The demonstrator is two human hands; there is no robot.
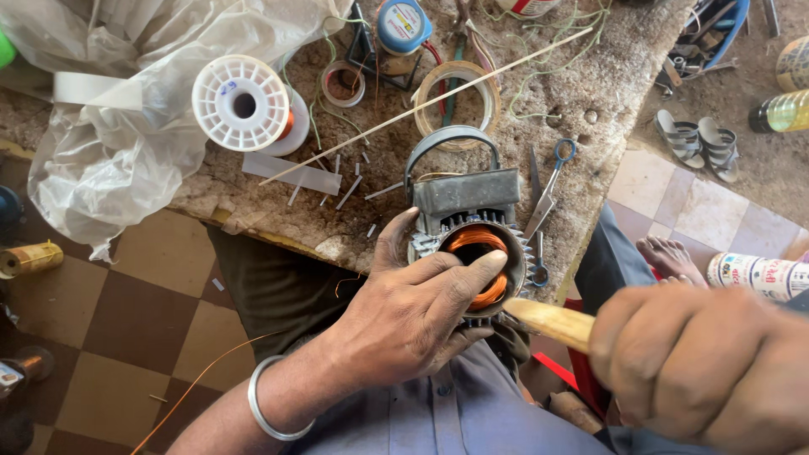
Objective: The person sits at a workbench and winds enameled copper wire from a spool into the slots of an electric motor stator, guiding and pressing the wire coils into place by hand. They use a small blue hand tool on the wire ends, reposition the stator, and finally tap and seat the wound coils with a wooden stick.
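Observation:
My left hand (417, 312) wraps around the open end of a grey electric motor stator (472, 223), fingers across its rim. Copper wire windings (493, 291) show inside the bore. My right hand (704, 371) is closed on a pale wooden handle (548, 322) whose tip reaches the lower edge of the stator opening. A metal bangle (265, 413) circles my left wrist. The motor rests at the worn workbench's (253, 202) front edge, over my lap.
On the bench lie a white plastic spool (242, 103), tape rolls (459, 93), a thin long stick (421, 109), scissors (548, 190), paper strips and a crumpled plastic bag (109, 126). Sandals (698, 141), a bottle (779, 111) and a bare foot (670, 257) sit on the floor at right.

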